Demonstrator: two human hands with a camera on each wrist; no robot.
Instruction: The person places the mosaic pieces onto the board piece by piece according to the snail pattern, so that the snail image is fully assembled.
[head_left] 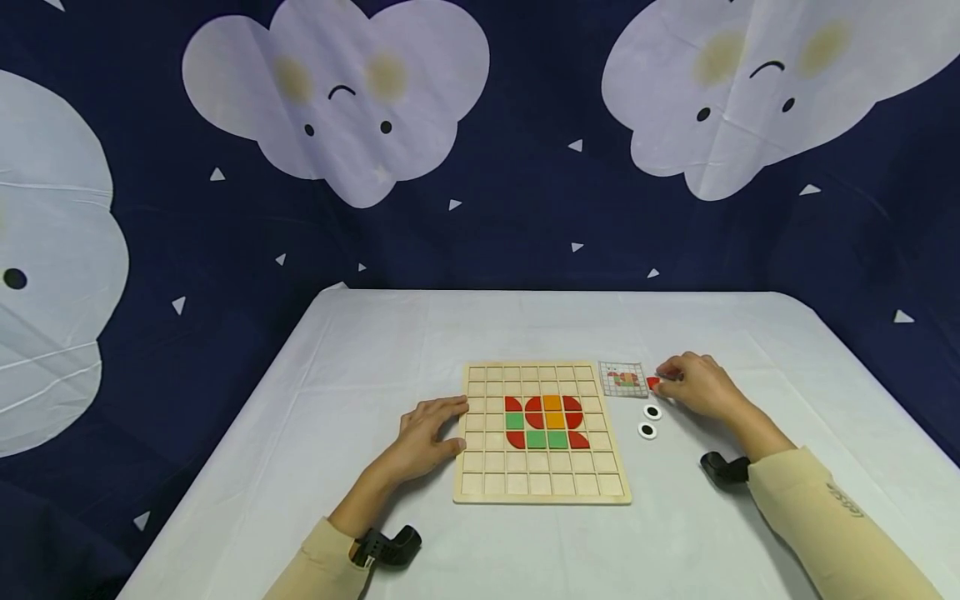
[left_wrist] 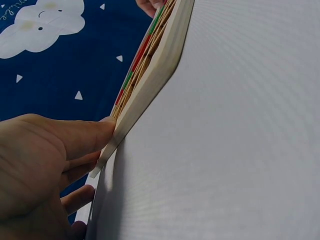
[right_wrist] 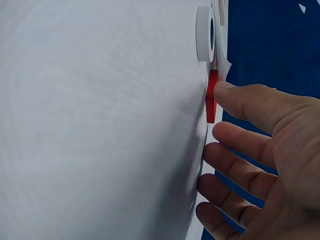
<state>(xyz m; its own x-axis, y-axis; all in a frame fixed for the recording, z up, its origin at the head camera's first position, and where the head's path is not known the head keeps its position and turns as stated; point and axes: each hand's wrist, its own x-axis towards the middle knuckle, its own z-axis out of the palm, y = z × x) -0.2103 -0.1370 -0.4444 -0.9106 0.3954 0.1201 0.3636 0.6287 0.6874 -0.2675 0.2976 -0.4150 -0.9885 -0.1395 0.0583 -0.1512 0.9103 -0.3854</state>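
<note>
A wooden grid board (head_left: 517, 490) lies on the table with several red, green and orange pieces in its middle squares. My left hand (head_left: 426, 440) rests at its left edge, fingers fairly straight; in the left wrist view the thumb (left_wrist: 95, 135) touches the board's side. Right of the board, my right hand (head_left: 701, 385) is over a small red piece (head_left: 652, 382). In the right wrist view the thumb tip lies against this red piece (right_wrist: 212, 97), while the other fingers are loosely bent and apart from it.
A printed pattern card (head_left: 622, 390) lies between the board and the red piece. Two white discs with black centres (head_left: 647, 431) sit below it on the white table (head_left: 360, 350). Behind hangs a dark blue cloth (head_left: 525, 242) with clouds.
</note>
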